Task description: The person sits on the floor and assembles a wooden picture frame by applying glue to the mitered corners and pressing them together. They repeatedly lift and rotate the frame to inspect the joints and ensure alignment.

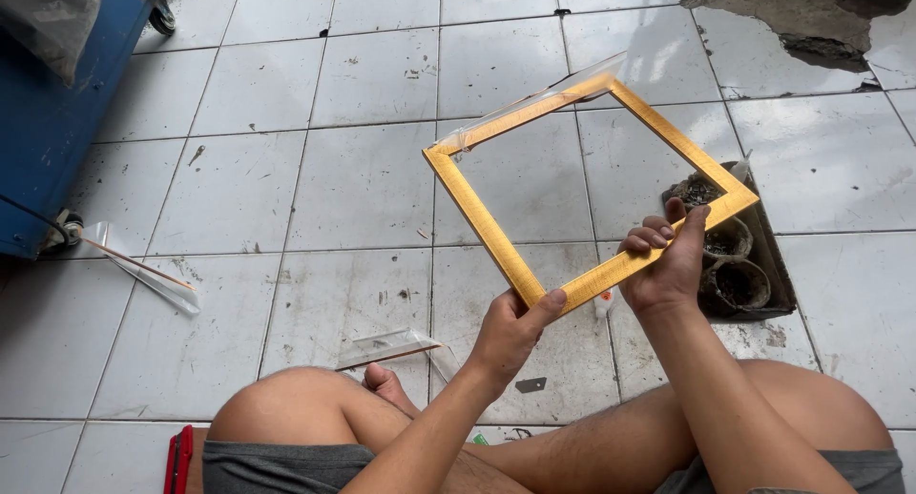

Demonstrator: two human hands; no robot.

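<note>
A square golden-yellow wooden picture frame, empty in the middle, is held up over the white tiled floor. A strip of clear plastic wrap clings along its far top side. My left hand grips the frame's near bottom corner, thumb on the front face. My right hand clasps the lower right side, fingers curled over the edge. I sit on the floor with bare knees at the bottom of the view.
A blue cart on castor wheels stands at the far left. Clear plastic strips lie on the tiles. A dark floor drain pit holds round pots beside my right hand. Cracked tile lies top right. A red tool is by my left knee.
</note>
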